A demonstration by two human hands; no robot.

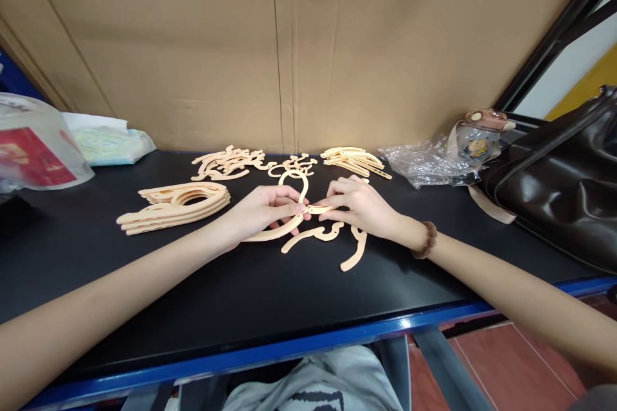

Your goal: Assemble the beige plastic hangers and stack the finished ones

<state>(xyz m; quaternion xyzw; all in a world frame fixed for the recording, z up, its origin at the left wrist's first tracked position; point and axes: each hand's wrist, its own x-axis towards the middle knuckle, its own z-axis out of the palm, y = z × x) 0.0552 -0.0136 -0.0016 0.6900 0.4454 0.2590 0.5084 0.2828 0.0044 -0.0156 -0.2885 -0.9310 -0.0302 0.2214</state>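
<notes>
Above the middle of the black table, my left hand (267,209) grips a beige plastic clothes hanger (303,187) at the joint below its rounded loop. One curved arm of the hanger runs down to the left under my fingers. My right hand (354,202) pinches a short beige hanger arm (318,209), its end meeting the hanger at my left fingertips. Whether the two are joined cannot be made out. Just below my hands lie a loose hook-shaped piece (329,232) and a curved arm piece (354,258).
Folded hangers (173,205) are stacked at left. Behind my hands lie piles of hook pieces (229,162), small pieces (299,162) and arm pieces (354,159). Clear plastic wrap (414,162) and a dark bag (559,180) sit right; a tissue pack (113,143) sits left. Cardboard (202,45) stands behind.
</notes>
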